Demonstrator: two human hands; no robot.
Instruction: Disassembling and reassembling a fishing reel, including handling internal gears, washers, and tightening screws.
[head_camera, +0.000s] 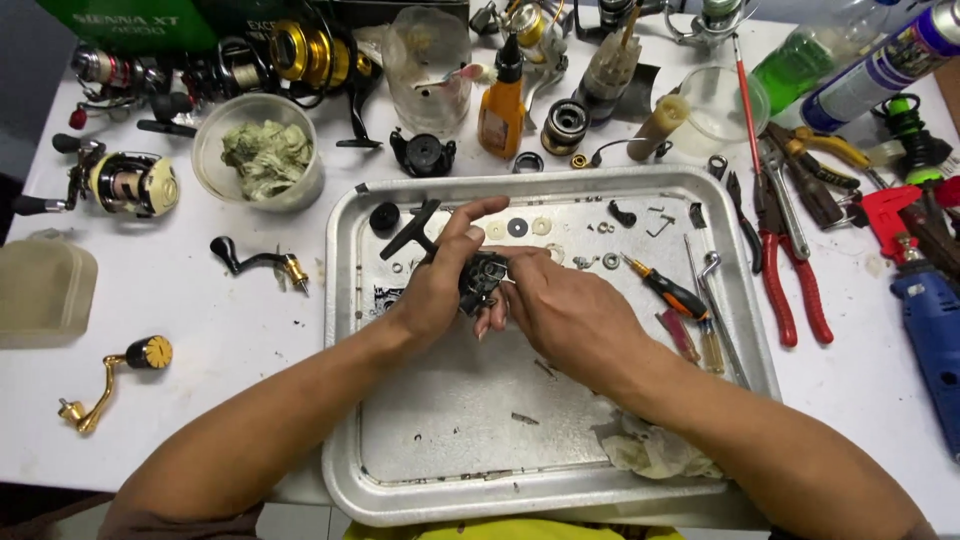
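A black fishing reel body (480, 280) is held over a metal tray (400, 470), gripped between both hands. My left hand (435, 285) wraps it from the left, index finger stretched out above it. From the right, my right hand (560, 305) pinches it with fingertips on its side. A black T-shaped part (410, 228) sticks up just behind the left hand. Small washers (517, 227) and screws lie on the tray beyond the hands.
An orange-handled screwdriver (672, 292) and a rag (650, 450) lie in the tray's right part. Red pliers (785, 270), a blue power tool (930, 320), spray can (880, 70), oil bottle (500, 105), bowl of rags (262, 152), spare reels (130, 182) and gold handles (110, 380) surround it.
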